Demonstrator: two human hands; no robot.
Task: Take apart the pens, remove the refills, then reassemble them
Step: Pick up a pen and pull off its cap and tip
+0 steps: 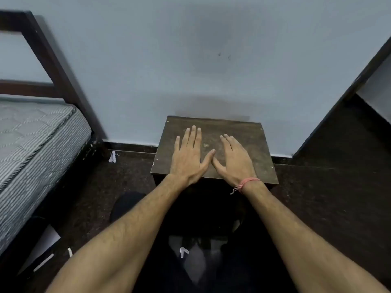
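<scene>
Oddly, no pens show anywhere — not on the mattress [36,140], the dark floor [317,197] or the small wooden table [249,132] against the wall. The left hand [187,157] and right hand [233,159] lie flat on it, fingers straight, holding nothing, thumbs touching. The risk, I'd judge: small refills rolling off this rimless top onto that dark floor, where the murky view suggests they'd vanish
</scene>
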